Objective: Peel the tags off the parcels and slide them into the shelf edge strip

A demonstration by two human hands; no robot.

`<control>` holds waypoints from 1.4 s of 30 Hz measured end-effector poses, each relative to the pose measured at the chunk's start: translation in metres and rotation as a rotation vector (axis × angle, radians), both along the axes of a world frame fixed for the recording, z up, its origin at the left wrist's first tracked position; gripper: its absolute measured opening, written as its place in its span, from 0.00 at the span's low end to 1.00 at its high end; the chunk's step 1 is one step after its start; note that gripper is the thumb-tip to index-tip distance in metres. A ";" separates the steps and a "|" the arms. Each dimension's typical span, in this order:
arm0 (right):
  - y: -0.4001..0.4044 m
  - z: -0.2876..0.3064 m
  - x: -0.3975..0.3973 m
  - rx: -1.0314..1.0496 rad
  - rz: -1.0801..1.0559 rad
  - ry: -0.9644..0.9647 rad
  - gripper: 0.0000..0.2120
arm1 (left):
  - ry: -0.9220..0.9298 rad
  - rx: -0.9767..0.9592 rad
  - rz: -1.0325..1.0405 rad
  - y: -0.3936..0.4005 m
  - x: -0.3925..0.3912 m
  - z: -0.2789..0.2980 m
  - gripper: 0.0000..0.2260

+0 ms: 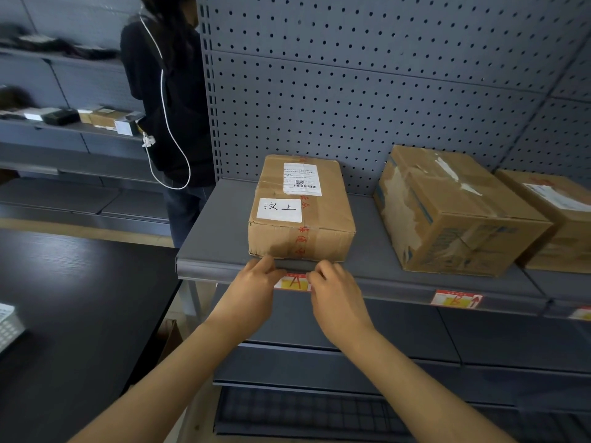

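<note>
So a red-and-yellow tag (292,282) is being held at the shelf edge strip (383,287) by both hands, right under the front of the nearest parcel (300,212). The left hand (252,294) is being kept on the tag's left end with fingers curled, fingertips up against the strip and the bottom edge of the box; the right hand (335,298) is being pressed in at the tag's right end, fingers bent too. The hands are close together, with only the tag's middle being left visible between them. Whether the tag is actually being seated in the strip or just held against it can't be told, since the ends are being covered.

The parcel is being shown sitting on the grey shelf (224,225), with a white handwritten label (279,210) and a printed shipping label (300,180) on top. Further right, a scuffed second box (454,212) and a third box (556,212) are being shown, with another tag (455,298) in the strip below. Someone in dark clothes (169,91) is being seen standing at the left.
</note>
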State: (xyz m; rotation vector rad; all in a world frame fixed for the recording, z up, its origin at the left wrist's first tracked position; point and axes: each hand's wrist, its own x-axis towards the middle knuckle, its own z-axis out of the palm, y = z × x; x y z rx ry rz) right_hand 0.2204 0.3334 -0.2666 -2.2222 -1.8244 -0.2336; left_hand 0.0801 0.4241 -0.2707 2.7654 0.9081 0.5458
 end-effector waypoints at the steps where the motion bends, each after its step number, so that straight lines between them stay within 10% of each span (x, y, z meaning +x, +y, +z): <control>1: -0.001 0.000 -0.001 -0.001 0.002 -0.010 0.13 | 0.003 0.013 0.009 -0.001 -0.001 0.000 0.22; 9: -0.012 -0.018 -0.020 -0.073 0.006 -0.041 0.34 | 0.128 0.116 0.074 -0.008 0.001 -0.007 0.25; 30: -0.031 -0.030 -0.031 -0.233 -0.111 -0.034 0.46 | 0.338 0.115 0.190 -0.044 0.006 -0.017 0.31; 42: -0.074 0.006 -0.008 0.153 -0.039 0.301 0.18 | 0.133 0.086 0.206 -0.061 -0.018 0.024 0.13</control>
